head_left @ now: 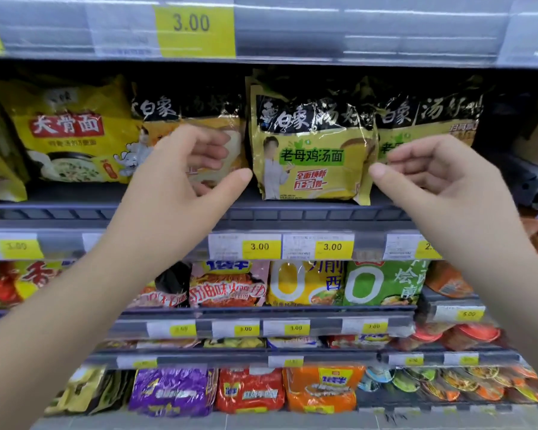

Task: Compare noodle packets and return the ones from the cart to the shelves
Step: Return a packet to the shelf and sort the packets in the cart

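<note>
A yellow-green and black noodle packet stands upright on the upper shelf, between two similar packets. My left hand is just left of it, fingers loosely curled, thumb tip almost at the packet's left edge. On the other side, my right hand mirrors that pose, its thumb tip at the packet's right edge. Neither hand grips the packet. Both hands hold nothing. The cart is out of view.
A yellow packet with a red label stands at the left of the same shelf. Lower shelves hold rows of packets, among them pink, green, purple and orange. Yellow price tags line the shelf rails.
</note>
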A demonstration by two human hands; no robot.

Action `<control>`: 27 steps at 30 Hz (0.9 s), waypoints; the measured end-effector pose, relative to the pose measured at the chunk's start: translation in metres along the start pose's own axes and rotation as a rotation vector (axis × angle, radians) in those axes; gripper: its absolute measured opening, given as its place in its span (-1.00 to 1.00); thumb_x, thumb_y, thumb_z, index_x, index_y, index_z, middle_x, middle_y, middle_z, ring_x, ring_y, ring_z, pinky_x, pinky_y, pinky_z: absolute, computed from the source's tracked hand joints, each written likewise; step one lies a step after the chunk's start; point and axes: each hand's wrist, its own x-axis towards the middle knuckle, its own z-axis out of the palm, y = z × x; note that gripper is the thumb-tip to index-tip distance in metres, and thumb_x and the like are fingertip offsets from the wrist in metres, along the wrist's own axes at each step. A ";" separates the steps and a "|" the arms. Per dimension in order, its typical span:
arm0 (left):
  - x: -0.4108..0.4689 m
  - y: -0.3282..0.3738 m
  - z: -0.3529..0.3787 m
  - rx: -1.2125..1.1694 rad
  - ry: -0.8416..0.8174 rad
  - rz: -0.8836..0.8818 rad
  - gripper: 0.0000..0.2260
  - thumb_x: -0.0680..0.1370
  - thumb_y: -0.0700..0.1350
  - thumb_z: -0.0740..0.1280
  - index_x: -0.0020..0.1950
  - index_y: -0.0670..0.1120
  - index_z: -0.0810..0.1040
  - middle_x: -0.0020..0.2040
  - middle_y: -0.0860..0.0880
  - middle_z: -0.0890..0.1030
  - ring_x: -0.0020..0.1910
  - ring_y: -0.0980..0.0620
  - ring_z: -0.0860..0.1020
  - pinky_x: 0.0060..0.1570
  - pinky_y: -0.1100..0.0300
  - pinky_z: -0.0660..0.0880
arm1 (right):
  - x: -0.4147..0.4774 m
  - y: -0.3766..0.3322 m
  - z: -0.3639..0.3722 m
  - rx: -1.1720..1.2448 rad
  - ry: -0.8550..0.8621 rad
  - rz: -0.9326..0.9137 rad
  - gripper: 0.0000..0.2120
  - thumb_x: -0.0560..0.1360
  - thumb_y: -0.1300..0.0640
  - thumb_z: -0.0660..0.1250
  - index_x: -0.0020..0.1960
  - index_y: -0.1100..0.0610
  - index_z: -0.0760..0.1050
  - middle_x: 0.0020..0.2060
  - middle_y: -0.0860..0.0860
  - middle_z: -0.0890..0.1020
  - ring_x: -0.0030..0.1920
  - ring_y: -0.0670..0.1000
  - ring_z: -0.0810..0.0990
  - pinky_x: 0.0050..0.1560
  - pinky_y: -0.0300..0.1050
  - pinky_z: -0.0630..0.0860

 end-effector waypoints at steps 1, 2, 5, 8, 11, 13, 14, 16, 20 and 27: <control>-0.007 0.005 -0.007 -0.066 -0.011 -0.001 -0.71 0.58 0.06 0.47 0.27 0.13 0.51 0.19 0.12 0.59 0.20 0.23 0.58 0.05 0.28 0.60 | -0.005 -0.009 0.002 0.077 -0.052 -0.004 -0.76 0.47 -0.04 0.52 0.08 0.00 0.59 -0.11 -0.10 0.70 -0.08 -0.11 0.68 0.02 -0.19 0.64; -0.013 0.009 -0.015 -0.119 -0.014 -0.002 -0.72 0.59 0.06 0.47 0.25 0.16 0.51 0.19 0.11 0.60 0.21 0.21 0.58 0.08 0.28 0.60 | -0.011 -0.019 0.005 0.143 -0.101 -0.009 -0.74 0.46 -0.02 0.52 0.10 0.01 0.60 -0.10 -0.11 0.71 -0.07 -0.12 0.68 0.03 -0.21 0.64; -0.029 0.031 -0.041 -0.201 -0.024 0.015 -0.73 0.58 0.04 0.47 0.23 0.20 0.52 0.18 0.12 0.62 0.24 0.17 0.60 0.12 0.29 0.58 | -0.022 -0.057 0.010 0.258 -0.217 -0.047 -0.71 0.43 -0.01 0.50 0.13 0.01 0.61 -0.07 -0.12 0.73 -0.01 -0.12 0.69 0.11 -0.20 0.61; -0.043 0.063 -0.078 -0.219 -0.033 0.052 -0.73 0.58 0.00 0.47 0.25 0.14 0.53 0.20 0.10 0.63 0.27 0.13 0.60 0.11 0.33 0.56 | -0.030 -0.106 0.009 0.335 -0.291 -0.091 -0.75 0.46 0.07 0.51 0.13 0.01 0.62 -0.06 -0.10 0.73 0.02 -0.09 0.69 0.16 -0.14 0.60; -0.063 0.094 -0.121 -0.256 -0.007 0.060 -0.75 0.59 -0.02 0.44 0.25 0.13 0.54 0.21 0.08 0.63 0.28 0.10 0.60 0.15 0.30 0.55 | -0.042 -0.160 0.006 0.399 -0.344 -0.123 -0.78 0.48 0.07 0.51 0.12 -0.04 0.62 -0.04 -0.05 0.73 0.03 0.00 0.70 0.15 0.00 0.62; -0.078 0.113 -0.146 -0.315 0.049 0.040 -0.77 0.61 -0.02 0.44 0.24 0.11 0.55 0.20 0.07 0.64 0.26 0.10 0.61 0.16 0.30 0.54 | -0.053 -0.196 0.005 0.436 -0.389 -0.152 -0.77 0.50 0.09 0.51 0.13 -0.05 0.60 -0.03 -0.05 0.73 0.03 0.04 0.69 0.11 -0.02 0.61; -0.088 0.122 -0.157 -0.329 0.073 0.022 -0.77 0.60 -0.01 0.44 0.24 0.08 0.55 0.19 0.08 0.64 0.24 0.12 0.61 0.15 0.30 0.53 | -0.061 -0.212 0.006 0.453 -0.422 -0.161 -0.76 0.50 0.09 0.52 0.14 -0.04 0.60 -0.04 -0.05 0.72 0.03 0.04 0.69 0.10 -0.04 0.60; -0.105 0.138 -0.176 -0.321 0.132 0.009 -0.74 0.58 0.00 0.43 0.26 0.05 0.55 0.17 0.10 0.64 0.22 0.14 0.61 0.16 0.30 0.54 | -0.076 -0.240 0.008 0.494 -0.483 -0.178 -0.73 0.48 0.06 0.51 0.15 -0.02 0.59 -0.03 -0.04 0.73 0.02 0.00 0.68 0.09 -0.09 0.59; -0.141 0.150 -0.221 -0.268 0.219 -0.017 -0.71 0.59 0.01 0.45 0.28 0.04 0.55 0.17 0.12 0.65 0.23 0.12 0.62 0.14 0.30 0.54 | -0.104 -0.280 0.026 0.595 -0.622 -0.234 -0.67 0.41 0.01 0.49 0.15 -0.01 0.60 -0.03 -0.02 0.73 0.00 -0.04 0.69 0.07 -0.13 0.62; -0.223 0.158 -0.291 -0.144 0.422 -0.102 -0.71 0.54 0.01 0.48 0.24 0.06 0.59 0.16 0.03 0.67 0.24 0.03 0.63 0.11 0.24 0.56 | -0.145 -0.320 0.093 0.769 -0.888 -0.279 -0.66 0.38 0.00 0.49 0.14 0.00 0.61 0.01 -0.01 0.74 0.03 -0.02 0.71 0.06 -0.17 0.62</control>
